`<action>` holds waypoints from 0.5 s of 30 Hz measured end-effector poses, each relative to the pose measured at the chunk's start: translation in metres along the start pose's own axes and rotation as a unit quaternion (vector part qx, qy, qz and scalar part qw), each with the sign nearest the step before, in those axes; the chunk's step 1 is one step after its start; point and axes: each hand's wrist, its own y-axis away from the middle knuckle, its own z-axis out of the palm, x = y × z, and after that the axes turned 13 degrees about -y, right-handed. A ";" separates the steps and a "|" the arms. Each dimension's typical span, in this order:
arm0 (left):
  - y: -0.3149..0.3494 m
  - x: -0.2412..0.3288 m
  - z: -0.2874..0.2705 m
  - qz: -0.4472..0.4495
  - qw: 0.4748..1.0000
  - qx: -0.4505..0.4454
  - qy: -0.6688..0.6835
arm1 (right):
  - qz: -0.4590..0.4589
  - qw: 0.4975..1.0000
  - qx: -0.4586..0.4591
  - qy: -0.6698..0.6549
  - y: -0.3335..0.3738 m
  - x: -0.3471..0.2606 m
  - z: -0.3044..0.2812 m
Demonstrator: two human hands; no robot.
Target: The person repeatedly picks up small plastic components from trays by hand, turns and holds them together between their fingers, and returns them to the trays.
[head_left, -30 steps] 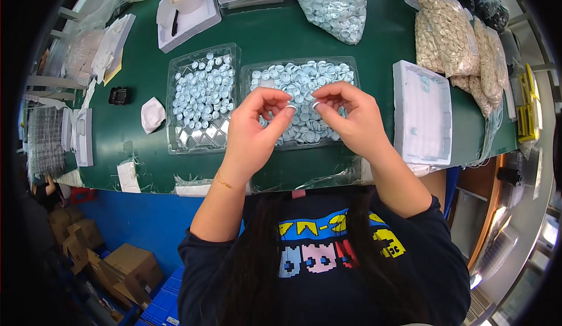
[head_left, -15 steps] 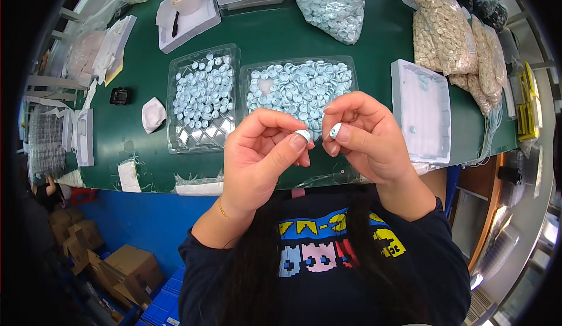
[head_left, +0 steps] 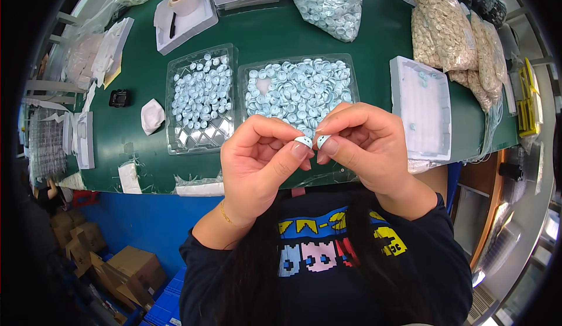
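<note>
My left hand (head_left: 255, 161) pinches a pale blue button (head_left: 304, 141) with small dark holes between thumb and forefinger. In the same kind of pinch, my right hand (head_left: 371, 145) holds another pale blue button (head_left: 322, 141). The two buttons are close together, almost edge to edge, above the table's near side. Just beyond my hands stands a clear plastic tray (head_left: 353, 73) heaped with loose buttons (head_left: 295, 86), its near part hidden by my fingers. To its left, a second clear tray (head_left: 190, 139) holds a thinner spread of similar buttons (head_left: 202, 89).
At right lies a white tray (head_left: 421, 115) with a few buttons. Bags of beige pieces (head_left: 442, 36) sit behind it. A bag of blue buttons (head_left: 331, 4) is at the back. Farther left are a tape roll (head_left: 184, 1), a black pen (head_left: 172, 25) and a small black box (head_left: 119, 98).
My right hand has moved left and slightly down, bringing its button up close beside the one in my left hand. The left hand has barely moved.
</note>
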 end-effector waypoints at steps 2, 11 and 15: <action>0.000 0.000 0.000 -0.010 1.000 0.002 0.009 | 0.003 1.000 -0.007 0.015 0.000 0.000 -0.001; -0.002 -0.007 -0.002 0.044 0.999 0.000 -0.024 | -0.029 1.000 -0.012 0.001 -0.002 0.006 -0.003; -0.004 -0.011 -0.001 0.164 0.973 0.009 -0.161 | -0.068 0.996 -0.033 0.039 -0.002 0.008 -0.006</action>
